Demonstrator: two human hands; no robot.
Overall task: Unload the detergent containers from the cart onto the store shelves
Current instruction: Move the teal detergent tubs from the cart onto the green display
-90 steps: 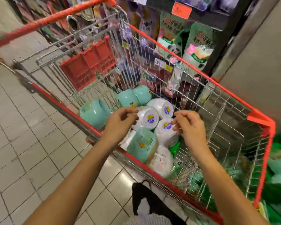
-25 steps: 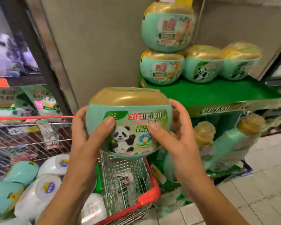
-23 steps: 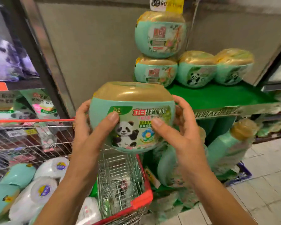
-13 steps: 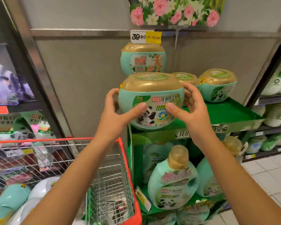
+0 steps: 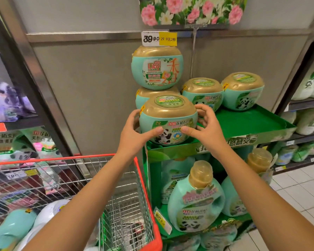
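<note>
Up at the front left corner of the green display shelf (image 5: pixel 252 122), the gold-lidded mint detergent tub (image 5: pixel 168 122) sits between both hands. The left hand (image 5: pixel 134 134) and right hand (image 5: pixel 207 127) each curl round its sides, thumbs pressed on a panda label marked "7+2". Whether its base bears on the shelf is unclear. Just behind, a stacked tub (image 5: pixel 157 69) reads "Liby". Above that, a price tag (image 5: pixel 159 38) shows "39.90" and, on yellow, "29.9". The red-rimmed cart (image 5: pixel 147 187) stands lower left, holding mint and white containers (image 5: pixel 16 227).
</note>
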